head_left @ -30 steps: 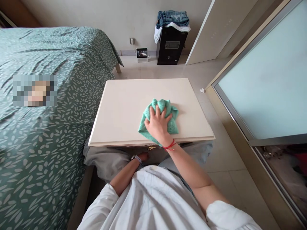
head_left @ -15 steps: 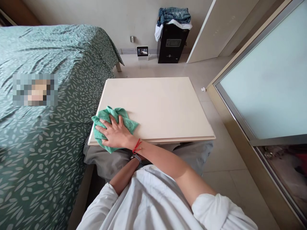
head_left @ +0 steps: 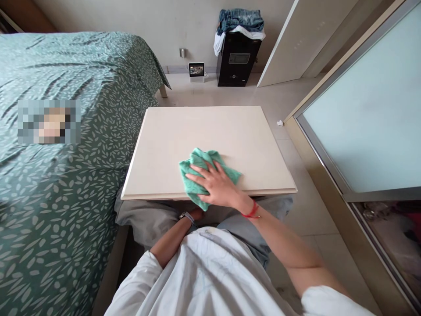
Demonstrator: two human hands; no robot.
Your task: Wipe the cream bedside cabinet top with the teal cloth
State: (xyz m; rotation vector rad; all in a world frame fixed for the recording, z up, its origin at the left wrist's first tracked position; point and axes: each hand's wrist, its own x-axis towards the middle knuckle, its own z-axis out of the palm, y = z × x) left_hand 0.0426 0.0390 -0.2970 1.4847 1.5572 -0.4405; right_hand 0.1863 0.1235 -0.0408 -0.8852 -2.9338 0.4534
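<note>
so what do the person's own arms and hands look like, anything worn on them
Both arms have loose white sleeves ending near the elbows, with bare forearms below. The right hand has a thin red cord bracelet at its wrist. The left hand, partly in shadow, has what looks like a watch with a pale grey strap. No gloves.
</note>
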